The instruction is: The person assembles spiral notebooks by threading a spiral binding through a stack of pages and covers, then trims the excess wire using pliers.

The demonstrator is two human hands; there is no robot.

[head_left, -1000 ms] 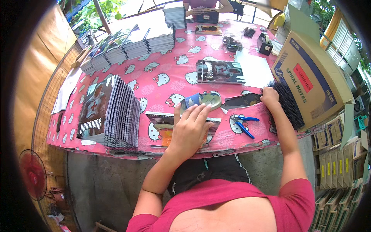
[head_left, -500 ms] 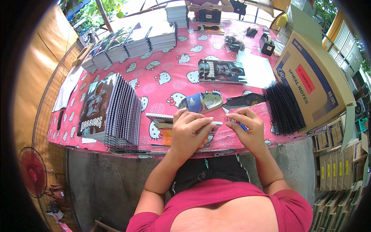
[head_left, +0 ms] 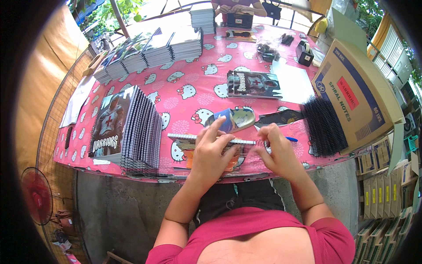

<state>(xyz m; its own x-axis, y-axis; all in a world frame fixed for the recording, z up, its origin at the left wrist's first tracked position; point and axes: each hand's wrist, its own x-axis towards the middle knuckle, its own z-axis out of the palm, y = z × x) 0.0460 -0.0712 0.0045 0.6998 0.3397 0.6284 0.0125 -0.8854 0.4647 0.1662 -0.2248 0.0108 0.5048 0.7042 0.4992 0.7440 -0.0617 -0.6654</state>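
One notebook (head_left: 244,142) — left hand (head_left: 208,153) across it.

Stacked notebooks (head_left: 140,127), black spiral coils (head_left: 324,126) and a cardboard box (head_left: 367,94) show a binding workshop.

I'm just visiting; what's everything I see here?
Book: one, white edge, front centre
Tool: one, blue, mostly hidden, front
Slipper: one, blue, beyond the book
Box: one, brown, right
Coils: many, black, by the box
Notebook stack: one, dark cover, left
Book stacks: several, whitish, back left
Books: small pile, dark, centre
Paper: one, white, beside them
Tape dispenser: one, black, back right
Plastic bag: one, clear, back
Table: one, pink, middle
Fan: one, red, lower left
Cartons: several, brown, lower right
Co-worker: one, purple top, back
Left hand: one, bare, on the book
Right hand: one, bare, at book's right end
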